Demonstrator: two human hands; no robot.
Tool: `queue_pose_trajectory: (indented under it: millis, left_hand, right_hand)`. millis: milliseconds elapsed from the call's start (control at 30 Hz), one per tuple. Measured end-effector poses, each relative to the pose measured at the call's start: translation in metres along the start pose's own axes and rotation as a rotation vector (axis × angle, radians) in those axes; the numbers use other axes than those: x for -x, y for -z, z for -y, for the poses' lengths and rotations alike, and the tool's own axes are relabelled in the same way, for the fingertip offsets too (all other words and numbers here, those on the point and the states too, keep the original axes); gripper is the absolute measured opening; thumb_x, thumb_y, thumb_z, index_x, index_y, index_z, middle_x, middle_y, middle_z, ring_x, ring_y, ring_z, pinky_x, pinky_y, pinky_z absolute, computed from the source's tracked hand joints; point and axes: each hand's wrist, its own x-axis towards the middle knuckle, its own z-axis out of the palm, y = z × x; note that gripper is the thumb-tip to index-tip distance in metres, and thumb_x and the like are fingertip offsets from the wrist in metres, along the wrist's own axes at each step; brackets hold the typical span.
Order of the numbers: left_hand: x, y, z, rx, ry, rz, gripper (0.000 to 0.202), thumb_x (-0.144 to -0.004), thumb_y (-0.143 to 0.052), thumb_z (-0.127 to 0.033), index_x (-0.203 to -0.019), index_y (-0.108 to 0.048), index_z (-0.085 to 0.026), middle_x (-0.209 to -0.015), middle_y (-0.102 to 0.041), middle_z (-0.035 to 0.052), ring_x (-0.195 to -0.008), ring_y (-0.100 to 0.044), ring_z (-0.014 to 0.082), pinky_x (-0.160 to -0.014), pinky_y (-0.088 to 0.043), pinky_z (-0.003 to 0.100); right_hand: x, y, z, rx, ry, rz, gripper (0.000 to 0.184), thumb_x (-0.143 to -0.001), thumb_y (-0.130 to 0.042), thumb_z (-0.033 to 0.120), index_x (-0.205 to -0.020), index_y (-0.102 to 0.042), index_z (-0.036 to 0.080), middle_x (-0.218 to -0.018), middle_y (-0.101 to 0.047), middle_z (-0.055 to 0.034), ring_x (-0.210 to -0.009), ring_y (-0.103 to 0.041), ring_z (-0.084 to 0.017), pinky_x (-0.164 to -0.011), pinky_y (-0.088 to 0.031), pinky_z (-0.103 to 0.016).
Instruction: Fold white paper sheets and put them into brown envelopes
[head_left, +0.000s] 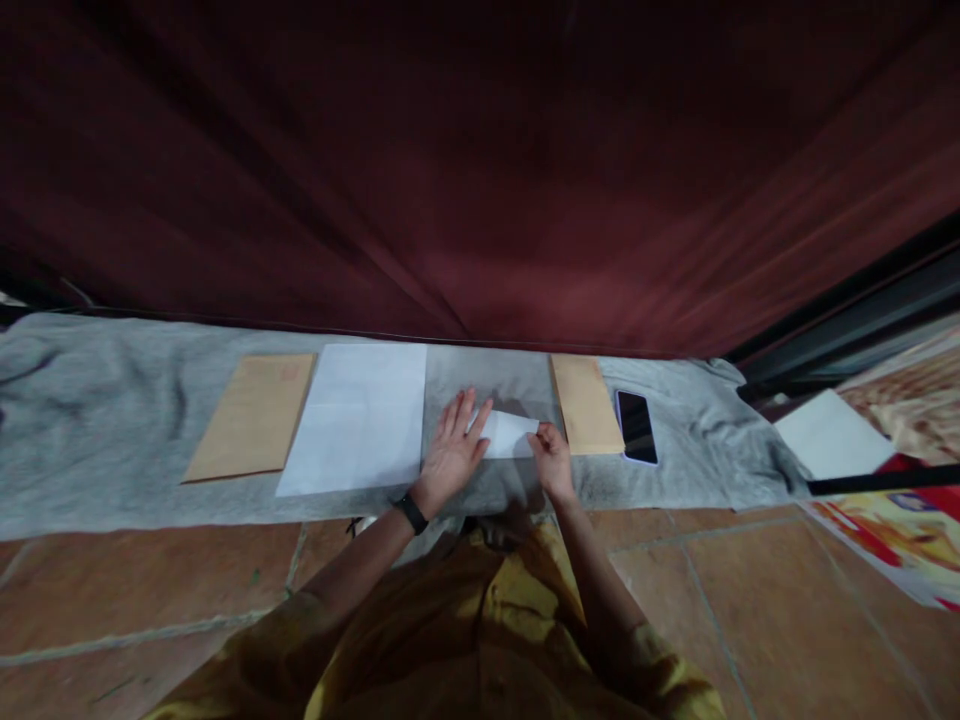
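Observation:
A small folded white paper point(508, 436) lies on the grey cloth in front of me. My left hand point(452, 447) rests flat over its left end, fingers spread. At the paper's right edge, my right hand point(553, 458) pinches a corner between thumb and fingers. Left of my hands lie large white sheets point(360, 415), flat on the cloth. Just right of my right hand is a stack of brown envelopes point(587, 405). The part of the folded paper beneath my left hand is hidden.
Farther left lies another brown envelope point(259, 415). A phone with a dark screen point(636, 427) sits right of the envelope stack. The grey cloth point(697, 440) covers a narrow surface. Behind it hangs a dark red curtain point(465, 180). A white sheet point(834, 435) and printed packaging point(900, 535) are at far right.

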Motion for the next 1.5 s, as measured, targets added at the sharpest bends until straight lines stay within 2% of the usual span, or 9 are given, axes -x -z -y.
queue_pose_trajectory:
  millis: [67,267,533,633,733,900,1067,1267,1500]
  left_hand:
    - [-0.005,0.007,0.003,-0.025,-0.015,0.004,0.069,-0.103,-0.042,-0.028,-0.167,-0.015,-0.021,-0.175,-0.008,0.0143,-0.161,-0.013,0.0316,-0.127,-0.029,0.052]
    - [-0.006,0.019,-0.003,-0.131,-0.159,0.155,0.073,-0.094,-0.027,-0.001,-0.165,-0.025,-0.018,-0.168,-0.036,0.0116,-0.158,-0.026,0.0257,-0.128,-0.029,0.052]
    - [-0.002,0.03,-0.019,-0.121,-0.175,0.231,0.074,-0.094,-0.028,-0.003,-0.166,-0.023,-0.022,-0.17,-0.032,0.0075,-0.16,-0.018,0.0239,-0.13,-0.024,0.056]
    - [0.001,0.03,-0.018,-0.151,-0.199,0.23,0.071,-0.095,-0.025,-0.003,-0.165,-0.024,-0.016,-0.172,-0.027,0.0099,-0.16,-0.013,0.0236,-0.131,-0.02,0.055]
    - [0.006,0.028,-0.017,-0.162,-0.23,0.202,0.07,-0.095,-0.028,-0.003,-0.164,-0.024,-0.014,-0.172,-0.025,0.0115,-0.16,-0.012,0.0241,-0.131,-0.019,0.056]
    - [0.01,0.02,-0.011,-0.131,-0.264,0.186,0.069,-0.095,-0.035,-0.004,-0.163,-0.026,-0.015,-0.171,-0.026,0.0125,-0.16,-0.02,0.0252,-0.13,-0.024,0.054]
    - [0.012,0.006,0.001,-0.076,-0.187,0.139,0.074,-0.091,-0.041,-0.001,-0.162,-0.031,-0.017,-0.171,-0.029,0.014,-0.159,-0.025,0.0271,-0.128,-0.03,0.05]
    - [0.008,-0.007,0.012,0.025,-0.137,0.08,0.058,-0.095,-0.044,-0.01,-0.153,-0.046,-0.015,-0.168,-0.034,0.0159,-0.157,-0.031,0.0293,-0.127,-0.031,0.05]
    - [-0.005,-0.013,0.018,0.176,0.027,0.056,0.045,-0.096,-0.048,-0.018,-0.14,-0.058,-0.014,-0.144,-0.061,0.0162,-0.136,-0.054,0.0298,-0.118,-0.041,0.05]
  right_hand:
    - [0.001,0.0,0.003,-0.058,-0.019,-0.013,0.025,-0.092,-0.051,0.046,-0.086,-0.055,0.023,-0.075,-0.064,0.0,-0.068,-0.059,-0.016,-0.063,-0.05,-0.027]
    - [0.004,0.001,0.005,-0.15,-0.072,-0.013,0.032,-0.087,-0.056,0.055,-0.08,-0.05,0.024,-0.071,-0.057,0.0018,-0.069,-0.055,-0.017,-0.064,-0.048,-0.028]
    - [0.006,0.008,-0.003,-0.138,-0.093,0.008,0.029,-0.085,-0.059,0.052,-0.087,-0.057,0.023,-0.079,-0.065,-0.0008,-0.076,-0.06,-0.019,-0.073,-0.052,-0.032]
    - [0.01,0.007,-0.003,-0.142,-0.073,0.014,0.031,-0.089,-0.057,0.046,-0.103,-0.064,0.019,-0.098,-0.073,-0.0081,-0.09,-0.067,-0.023,-0.085,-0.055,-0.037]
    - [0.015,0.006,-0.004,-0.097,-0.033,0.003,0.047,-0.092,-0.055,0.043,-0.129,-0.062,0.015,-0.129,-0.069,-0.0163,-0.115,-0.067,-0.027,-0.101,-0.052,-0.044]
    - [0.019,0.006,-0.011,0.0,0.026,0.004,0.058,-0.097,-0.052,0.046,-0.148,-0.052,0.018,-0.151,-0.057,-0.0151,-0.137,-0.056,-0.028,-0.115,-0.045,-0.049]
    - [0.015,0.01,-0.01,0.107,0.083,0.028,0.044,-0.101,-0.048,0.042,-0.137,-0.063,0.022,-0.136,-0.068,-0.011,-0.125,-0.063,-0.026,-0.112,-0.048,-0.048]
    - [0.009,0.011,0.003,0.209,0.173,0.084,0.046,-0.102,-0.044,0.031,-0.145,-0.056,0.02,-0.136,-0.066,-0.0131,-0.122,-0.064,-0.025,-0.108,-0.051,-0.043]
    - [0.007,0.009,0.01,0.251,0.157,0.091,0.045,-0.1,-0.044,0.022,-0.144,-0.055,0.022,-0.147,-0.055,-0.0129,-0.132,-0.058,-0.022,-0.113,-0.047,-0.039]
